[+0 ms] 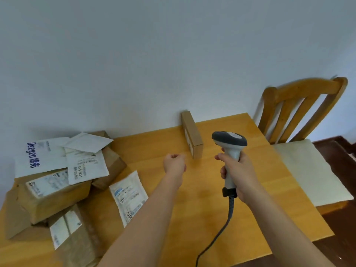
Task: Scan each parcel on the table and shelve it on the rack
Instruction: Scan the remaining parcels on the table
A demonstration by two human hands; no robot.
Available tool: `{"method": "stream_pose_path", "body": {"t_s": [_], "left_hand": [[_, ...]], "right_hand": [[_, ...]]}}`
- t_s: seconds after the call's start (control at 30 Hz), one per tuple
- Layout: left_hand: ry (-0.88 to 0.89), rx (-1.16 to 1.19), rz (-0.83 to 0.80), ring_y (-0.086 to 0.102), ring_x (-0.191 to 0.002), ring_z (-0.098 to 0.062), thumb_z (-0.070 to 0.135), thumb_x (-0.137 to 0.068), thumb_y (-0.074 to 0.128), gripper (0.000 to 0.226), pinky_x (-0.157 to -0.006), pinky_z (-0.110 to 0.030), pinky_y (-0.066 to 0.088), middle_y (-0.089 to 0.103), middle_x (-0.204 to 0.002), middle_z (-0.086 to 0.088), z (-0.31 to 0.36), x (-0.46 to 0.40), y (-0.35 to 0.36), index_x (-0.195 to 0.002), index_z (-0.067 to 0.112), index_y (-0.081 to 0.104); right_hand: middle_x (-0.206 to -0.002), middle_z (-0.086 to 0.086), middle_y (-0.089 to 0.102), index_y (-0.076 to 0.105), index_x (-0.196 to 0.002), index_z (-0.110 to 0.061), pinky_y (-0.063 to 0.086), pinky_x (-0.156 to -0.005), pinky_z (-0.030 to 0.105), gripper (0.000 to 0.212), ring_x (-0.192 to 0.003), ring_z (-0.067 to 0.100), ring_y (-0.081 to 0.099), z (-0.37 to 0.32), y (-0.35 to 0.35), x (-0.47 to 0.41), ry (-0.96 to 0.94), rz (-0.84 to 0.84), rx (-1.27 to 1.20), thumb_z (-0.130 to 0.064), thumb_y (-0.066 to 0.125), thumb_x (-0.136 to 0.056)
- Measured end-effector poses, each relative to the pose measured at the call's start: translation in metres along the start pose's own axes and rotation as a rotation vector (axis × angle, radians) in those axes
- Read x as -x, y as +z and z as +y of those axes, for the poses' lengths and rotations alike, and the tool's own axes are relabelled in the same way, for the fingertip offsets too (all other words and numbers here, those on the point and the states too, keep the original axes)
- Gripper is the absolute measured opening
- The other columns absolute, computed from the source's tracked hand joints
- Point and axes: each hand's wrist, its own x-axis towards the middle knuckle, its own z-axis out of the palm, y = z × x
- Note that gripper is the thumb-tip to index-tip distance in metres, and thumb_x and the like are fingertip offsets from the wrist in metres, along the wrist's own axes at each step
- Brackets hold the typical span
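Head view looks down on a wooden table pushed against a pale wall, and the person is plainly in the scanning part of the job. The right hand is wrapped round the handle of a corded barcode scanner, its grey head aimed toward a small cardboard parcel that stands on edge near the wall, a white label on its side. The left hand hovers just short of that parcel with its fingers curled in and nothing in them. Off to the left lies a heap of other parcels, brown boxes and white mailers piled on one another, well apart from the small one. A wooden chair sits at the table's right end. No rack is in sight. I would guess the label needs turning toward the scanner next, so the left hand should take hold of the box and tilt it.
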Motion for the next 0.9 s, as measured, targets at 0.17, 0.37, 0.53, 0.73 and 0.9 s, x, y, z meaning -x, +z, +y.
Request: {"method": "stream_pose_path", "body": {"t_s": [0.17,0.37,0.53,0.73,0.9], "left_hand": [[-0.027,-0.24,0.038,0.055,-0.105,-0.025,0.037,-0.088,0.071,0.053,-0.082,-0.035,0.046,0.055,-0.128,-0.007,0.013,-0.057,0.067,-0.129,0.012,0.047],[0.031,-0.319,0.012,0.056,-0.122,-0.027,0.036,-0.08,0.08,0.075,-0.098,-0.036,0.047,0.056,-0.135,-0.005,0.007,-0.106,0.107,-0.14,0.009,0.044],[0.13,-0.436,0.013,0.061,-0.098,-0.018,0.025,-0.083,0.075,0.046,-0.075,-0.028,0.053,0.062,-0.11,0.001,-0.002,-0.111,0.095,-0.123,0.014,0.057],[0.494,-1.172,0.042,0.025,-0.146,-0.022,0.016,-0.094,0.061,0.064,-0.118,-0.036,0.026,0.032,-0.157,-0.002,-0.042,-0.093,0.014,-0.151,0.02,0.032],[0.395,-1.028,0.053,0.032,-0.141,-0.021,0.026,-0.09,0.069,0.067,-0.114,-0.036,0.035,0.027,-0.157,-0.004,-0.07,-0.087,-0.029,-0.147,0.016,0.035]], "right_hand": [[-0.086,0.016,0.061,0.058,-0.106,-0.017,0.044,-0.059,0.037,0.015,-0.05,0.015,0.048,-0.014,-0.009,-0.081,0.074,-0.058,0.05,-0.016,0.063,-0.092],[-0.088,0.017,0.06,0.059,-0.102,-0.017,0.044,-0.059,0.037,0.012,-0.052,0.016,0.047,-0.014,-0.013,-0.142,0.118,-0.086,0.101,-0.016,0.063,-0.091],[-0.092,0.016,0.061,0.06,-0.1,-0.018,0.044,-0.058,0.036,0.009,-0.053,0.015,0.048,-0.007,-0.009,-0.156,0.158,-0.082,0.094,-0.015,0.063,-0.092],[-0.092,0.016,0.061,0.061,-0.102,-0.018,0.044,-0.06,0.036,0.009,-0.055,0.016,0.048,-0.007,0.008,-0.144,0.162,-0.139,0.086,-0.016,0.063,-0.093],[-0.093,0.027,0.064,0.061,-0.099,-0.021,0.045,-0.064,0.038,0.009,-0.057,0.018,0.049,-0.002,0.022,-0.128,0.174,-0.194,0.137,-0.019,0.064,-0.091]]}}
